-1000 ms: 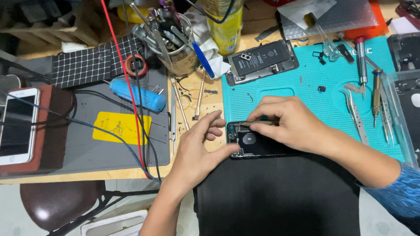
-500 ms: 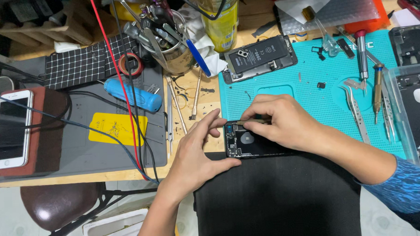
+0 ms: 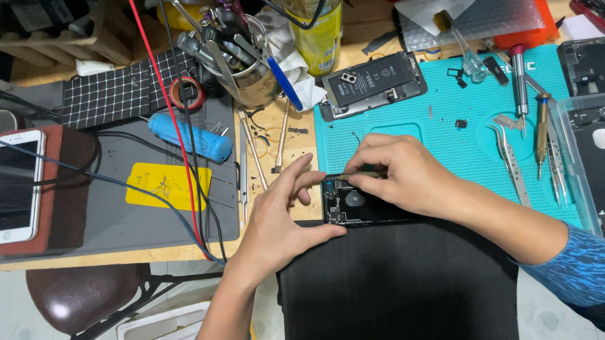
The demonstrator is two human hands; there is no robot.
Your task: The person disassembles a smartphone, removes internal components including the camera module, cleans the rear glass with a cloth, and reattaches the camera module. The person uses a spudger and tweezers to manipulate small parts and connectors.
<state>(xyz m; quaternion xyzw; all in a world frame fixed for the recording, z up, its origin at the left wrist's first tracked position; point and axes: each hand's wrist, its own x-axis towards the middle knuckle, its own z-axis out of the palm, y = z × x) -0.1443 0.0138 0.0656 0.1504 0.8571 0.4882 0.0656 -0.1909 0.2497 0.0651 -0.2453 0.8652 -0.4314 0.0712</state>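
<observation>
Bracing the opened phone [image 3: 357, 205] with its curled left hand [image 3: 277, 221], the person's right hand [image 3: 400, 176] pinches something tiny above it; a slip could damage parts inside.

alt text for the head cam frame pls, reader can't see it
Two bare hands work on an opened dark phone body at the near edge of a teal work mat: the left hand steadies its end while the right hand pinches at its top edge. Tweezers, screwdrivers and a tool cup lie around.
</observation>
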